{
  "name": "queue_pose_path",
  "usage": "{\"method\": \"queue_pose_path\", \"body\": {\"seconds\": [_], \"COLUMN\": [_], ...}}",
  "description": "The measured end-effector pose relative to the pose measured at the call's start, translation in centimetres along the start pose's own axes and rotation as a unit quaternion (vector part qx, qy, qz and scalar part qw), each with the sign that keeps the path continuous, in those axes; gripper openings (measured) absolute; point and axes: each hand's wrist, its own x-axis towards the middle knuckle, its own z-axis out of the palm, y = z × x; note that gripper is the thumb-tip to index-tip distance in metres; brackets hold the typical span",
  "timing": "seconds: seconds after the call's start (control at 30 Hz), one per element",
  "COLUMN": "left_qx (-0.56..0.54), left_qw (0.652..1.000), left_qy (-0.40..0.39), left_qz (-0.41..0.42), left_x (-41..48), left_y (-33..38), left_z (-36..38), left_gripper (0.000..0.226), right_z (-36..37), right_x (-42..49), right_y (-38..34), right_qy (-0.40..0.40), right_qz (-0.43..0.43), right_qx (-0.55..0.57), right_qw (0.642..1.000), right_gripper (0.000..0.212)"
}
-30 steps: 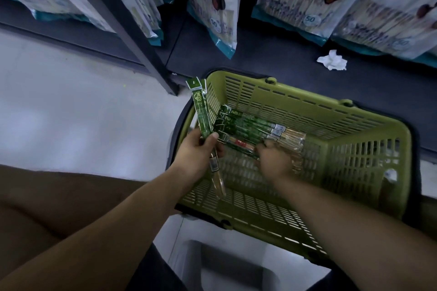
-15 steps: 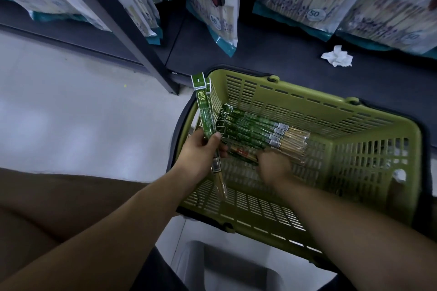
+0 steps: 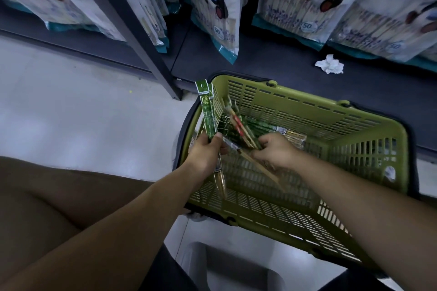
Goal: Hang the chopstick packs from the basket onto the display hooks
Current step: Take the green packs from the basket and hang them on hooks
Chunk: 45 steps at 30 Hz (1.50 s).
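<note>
Hands: two, the left hand point(image 3: 205, 152) and the right hand point(image 3: 276, 151).
Basket: one green shopping basket point(image 3: 307, 111).
Upright chopstick packs point(image 3: 208, 116): two green headers show, gripped in the left hand at the basket's 9 o'clock.
Blurred chopstick packs point(image 3: 238, 126): several, gripped by the right hand; too smeared to count.
Panda-printed bags point(image 3: 305, 0): at least five on the shelf, 12 o'clock.
Crumpled tissue point(image 3: 329, 67): one, at the basket's 1 o'clock.
Shelf post point(image 3: 132, 28): one, 11 o'clock.
</note>
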Motion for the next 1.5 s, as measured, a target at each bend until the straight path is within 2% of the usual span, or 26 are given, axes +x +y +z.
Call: {"method": "queue_pose_path", "body": {"seconds": [0.17, 0.27, 0.37, 0.47, 0.57, 0.63, 0.7, 0.77, 0.9, 1.0, 1.17, 1.33, 1.5], "left_qx": [-0.015, 0.015, 0.006, -0.036, -0.019, 0.001, 0.003, -0.026, -0.068, -0.070, -0.071, -0.069, -0.072], "left_qw": [1.000, 1.000, 0.998, 0.997, 0.996, 0.995, 0.995, 0.995, 0.995, 0.995, 0.996, 0.996, 0.996], "left_qy": [-0.009, -0.020, -0.045, -0.059, -0.053, -0.040, -0.032, -0.026, -0.020, -0.015, -0.028, -0.034, -0.025], "left_qz": [-0.003, 0.012, 0.032, 0.042, 0.068, 0.093, 0.099, 0.089, 0.065, 0.064, 0.055, 0.054, 0.049], "left_x": [-0.1, -0.3, -0.8, -1.2, -1.1, -1.0, -0.8, -0.6, -0.5, -0.4, -0.4, -0.3, -0.4], "left_y": [0.6, 0.5, 0.4, 1.0, 1.8, 2.3, 2.6, 2.5, 2.1, 1.6, 1.7, 2.2, 2.2], "left_z": [0.4, 0.4, 0.4, 0.2, -0.4, -1.0, -1.4, -1.6, -1.5, -1.3, -1.1, -0.7, -0.5], "left_gripper": [0.033, 0.031, 0.027, 0.018, 0.022, 0.019, 0.020, 0.020, 0.016, 0.018, 0.019, 0.019, 0.018], "right_z": [-0.9, -0.4, 0.1, 0.0, -0.8, -1.7, -1.9, -1.2, 2.2, 4.6, 6.7, 7.6, 6.9], "right_x": [-2.5, -4.1, -4.6, -4.5, -4.0, -3.4, -2.5, -1.4, 0.1, 0.9, 1.8, 2.3, 2.2], "right_y": [-4.2, -6.0, -7.2, -8.0, -8.3, -7.8, -6.3, -3.7, 0.6, 1.6, 1.3, 1.6, 2.0], "right_qy": [-0.011, -0.031, -0.008, 0.014, 0.028, 0.028, 0.026, 0.049, 0.044, 0.073, 0.116, 0.086, 0.103], "right_qz": [-0.020, -0.041, -0.077, -0.172, -0.235, -0.212, -0.150, -0.089, 0.000, 0.003, 0.014, 0.036, 0.024], "right_qx": [0.071, 0.099, 0.099, 0.025, -0.087, -0.052, 0.024, 0.019, -0.153, -0.227, -0.321, -0.322, -0.288], "right_qw": [0.997, 0.994, 0.992, 0.985, 0.968, 0.976, 0.988, 0.995, 0.987, 0.971, 0.940, 0.942, 0.952], "right_gripper": [0.012, 0.014, 0.022, 0.031, 0.039, 0.041, 0.037, 0.028, 0.073, 0.089, 0.092, 0.073, 0.065]}}
